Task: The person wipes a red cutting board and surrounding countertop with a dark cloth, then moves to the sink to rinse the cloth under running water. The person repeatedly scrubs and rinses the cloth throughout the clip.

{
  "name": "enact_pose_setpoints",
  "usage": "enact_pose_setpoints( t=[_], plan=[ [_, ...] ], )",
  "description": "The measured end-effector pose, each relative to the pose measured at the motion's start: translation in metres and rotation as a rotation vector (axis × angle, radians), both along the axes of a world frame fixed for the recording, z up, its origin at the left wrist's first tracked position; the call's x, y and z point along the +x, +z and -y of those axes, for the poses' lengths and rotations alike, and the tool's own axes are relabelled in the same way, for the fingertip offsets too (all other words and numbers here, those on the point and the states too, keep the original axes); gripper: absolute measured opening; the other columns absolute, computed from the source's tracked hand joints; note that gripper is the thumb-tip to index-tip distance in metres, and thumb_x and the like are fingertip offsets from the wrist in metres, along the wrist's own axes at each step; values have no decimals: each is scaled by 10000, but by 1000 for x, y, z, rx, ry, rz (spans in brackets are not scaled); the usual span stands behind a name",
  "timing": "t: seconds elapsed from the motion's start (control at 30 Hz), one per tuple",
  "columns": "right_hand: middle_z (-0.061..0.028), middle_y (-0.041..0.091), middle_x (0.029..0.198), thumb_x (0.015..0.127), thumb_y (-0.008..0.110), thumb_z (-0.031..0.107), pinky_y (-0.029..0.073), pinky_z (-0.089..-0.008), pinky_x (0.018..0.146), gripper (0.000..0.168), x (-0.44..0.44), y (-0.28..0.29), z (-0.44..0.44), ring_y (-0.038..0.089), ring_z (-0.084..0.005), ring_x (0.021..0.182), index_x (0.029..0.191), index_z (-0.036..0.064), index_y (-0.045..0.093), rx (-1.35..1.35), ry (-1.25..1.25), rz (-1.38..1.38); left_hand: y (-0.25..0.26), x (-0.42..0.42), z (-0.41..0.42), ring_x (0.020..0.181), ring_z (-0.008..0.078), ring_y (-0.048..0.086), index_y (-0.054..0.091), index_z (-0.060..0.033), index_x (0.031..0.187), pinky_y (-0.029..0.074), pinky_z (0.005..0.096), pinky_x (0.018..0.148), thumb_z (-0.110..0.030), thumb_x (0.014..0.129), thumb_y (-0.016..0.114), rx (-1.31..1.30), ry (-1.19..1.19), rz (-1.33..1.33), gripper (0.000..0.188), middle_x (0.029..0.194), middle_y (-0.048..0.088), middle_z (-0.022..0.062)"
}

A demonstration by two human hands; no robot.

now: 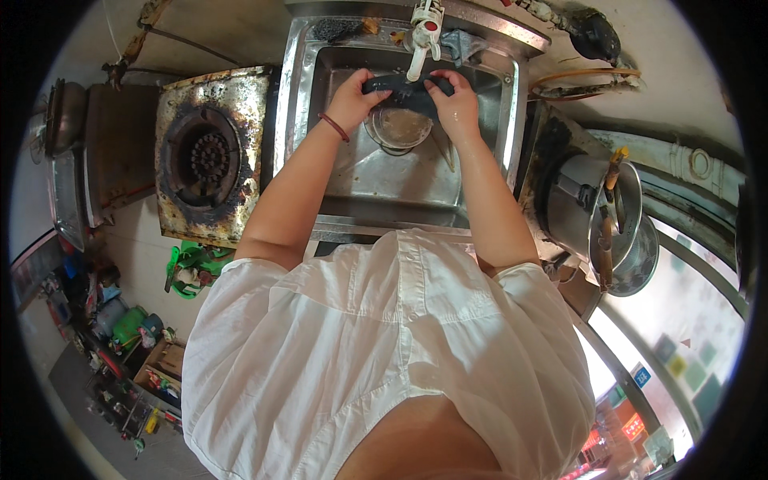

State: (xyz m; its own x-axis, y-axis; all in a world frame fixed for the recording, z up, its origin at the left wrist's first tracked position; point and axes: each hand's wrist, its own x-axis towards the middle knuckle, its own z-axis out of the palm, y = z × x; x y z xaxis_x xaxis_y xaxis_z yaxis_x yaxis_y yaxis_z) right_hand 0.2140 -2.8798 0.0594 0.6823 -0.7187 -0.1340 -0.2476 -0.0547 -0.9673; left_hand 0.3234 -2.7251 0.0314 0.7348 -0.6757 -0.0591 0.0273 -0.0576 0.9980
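My left hand and my right hand grip the two ends of a dark, wet-looking item, perhaps a cloth or a dish. They hold it just under the spout of a white tap with a red button. Beneath it, partly covered, a round clear bowl rests in the stainless steel sink. A thin stick-like piece lies in the basin near my right wrist. A red bracelet circles my left wrist.
On the left stands a rusty gas burner. To the right are a large metal pot and a strainer. A dark scouring pad and a grey cloth lie on the sink's back ledge.
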Motion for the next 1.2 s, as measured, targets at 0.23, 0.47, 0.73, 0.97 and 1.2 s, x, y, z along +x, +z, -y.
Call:
enact_pose_setpoints(
  t=[0.23, 0.47, 0.73, 0.97, 1.2],
  plan=[
    [-58, 545, 959, 796, 574, 434, 439, -334, 776, 350, 6, -12, -15, 498, -219, 890, 940, 116, 572, 1147, -225, -112, 45, -41, 24, 723, 57, 509, 502, -34, 1001, 435, 199, 640, -81, 819, 594, -199, 80, -241, 209, 823, 553, -9],
    [-109, 611, 958, 875, 425, 408, 474, -356, 782, 432, 19, -37, -44, 589, -234, 836, 1070, 45, 554, 1397, 239, 324, 61, -101, 18, 645, 311, 567, 550, -41, 791, 455, 367, 552, -267, 767, 628, 259, -135, 736, 241, 686, 565, 127],
    [-105, 602, 995, 897, 389, 351, 489, -358, 762, 375, 13, -64, -54, 595, -239, 833, 1096, 63, 524, 1556, 48, 316, 42, -65, 40, 427, 216, 530, 464, -118, 511, 409, 344, 379, -301, 734, 620, 219, -13, 1296, 328, 481, 497, 46],
    [-94, 583, 1031, 922, 341, 326, 462, -384, 826, 352, 12, -63, -41, 572, -251, 929, 1059, 59, 524, 1425, 55, 286, -11, 4, 23, 767, 316, 595, 619, -91, 813, 471, 395, 651, -400, 817, 511, 802, 127, 483, 327, 791, 620, 152],
    [-76, 597, 912, 837, 533, 331, 458, -409, 790, 329, 6, -8, -32, 579, -233, 850, 1015, 55, 528, 1286, -20, 238, -5, -24, 6, 879, 232, 576, 515, -81, 1109, 468, 372, 745, -465, 814, 532, 133, 90, -1102, 485, 1024, 586, 44]
  ],
)
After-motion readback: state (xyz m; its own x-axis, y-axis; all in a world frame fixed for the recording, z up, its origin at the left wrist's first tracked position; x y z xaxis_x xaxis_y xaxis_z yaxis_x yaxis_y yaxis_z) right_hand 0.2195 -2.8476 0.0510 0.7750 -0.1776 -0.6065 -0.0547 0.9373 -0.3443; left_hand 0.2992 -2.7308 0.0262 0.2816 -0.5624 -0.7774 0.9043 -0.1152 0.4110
